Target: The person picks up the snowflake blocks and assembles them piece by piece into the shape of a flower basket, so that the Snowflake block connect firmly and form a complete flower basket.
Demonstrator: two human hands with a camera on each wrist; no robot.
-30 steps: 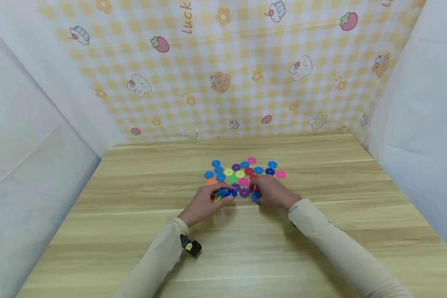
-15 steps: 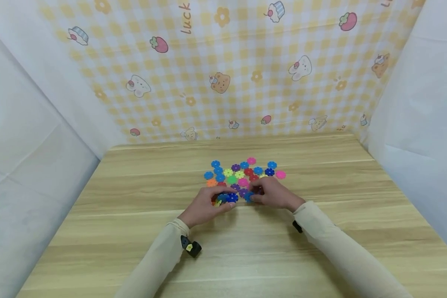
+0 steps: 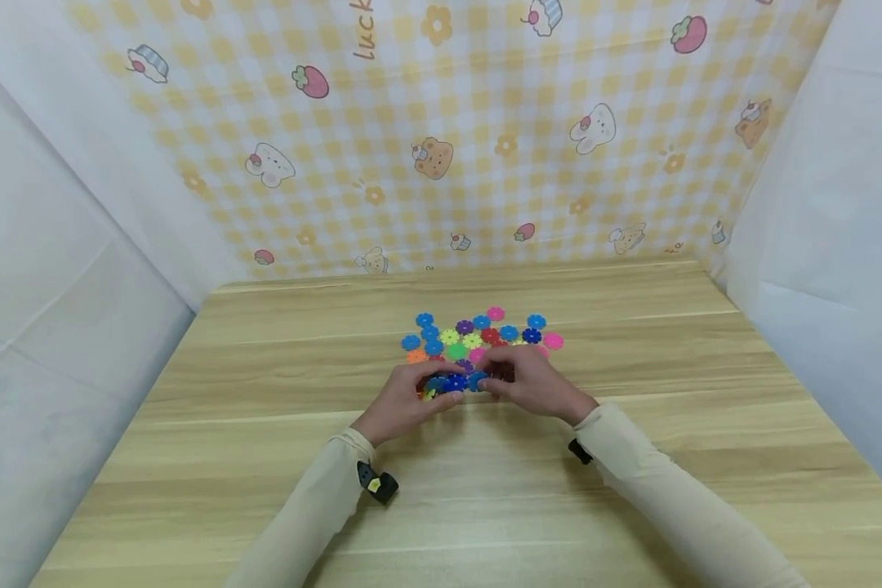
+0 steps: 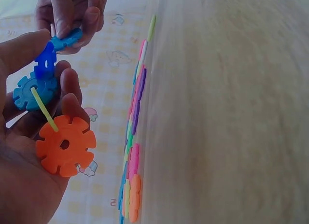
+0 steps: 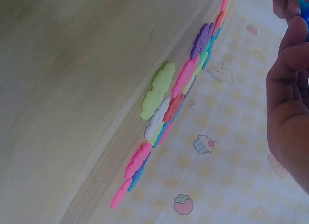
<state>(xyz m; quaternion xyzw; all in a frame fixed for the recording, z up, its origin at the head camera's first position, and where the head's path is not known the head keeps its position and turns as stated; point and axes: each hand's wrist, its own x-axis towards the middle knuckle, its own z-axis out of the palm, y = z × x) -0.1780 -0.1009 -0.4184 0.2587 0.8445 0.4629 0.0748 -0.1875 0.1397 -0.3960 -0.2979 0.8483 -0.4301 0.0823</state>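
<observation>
My left hand (image 3: 409, 402) grips a chain of joined notched discs. In the left wrist view the chain runs from an orange disc (image 4: 66, 146) through a thin yellow disc (image 4: 44, 109) and a light blue one (image 4: 35, 92) to a dark blue disc (image 4: 45, 63) by the thumb tip. My right hand (image 3: 532, 380) pinches a blue disc (image 4: 67, 39) against or very near the dark blue end; whether the two interlock I cannot tell. In the right wrist view my right hand (image 5: 291, 96) shows at the right edge, its fingertips mostly out of frame.
Loose flower-shaped discs in many colours lie flat on the wooden table (image 3: 265, 457) just behind both hands, among them a green one (image 3: 457, 351) and a pink one (image 3: 553, 341). A yellow checked cloth (image 3: 382, 106) hangs behind the table, with white sheets at both sides.
My right hand has moved left with the blue disc, from a gap beside the chain up to its dark blue end. My left hand has stayed nearly in place, still gripping the chain.
</observation>
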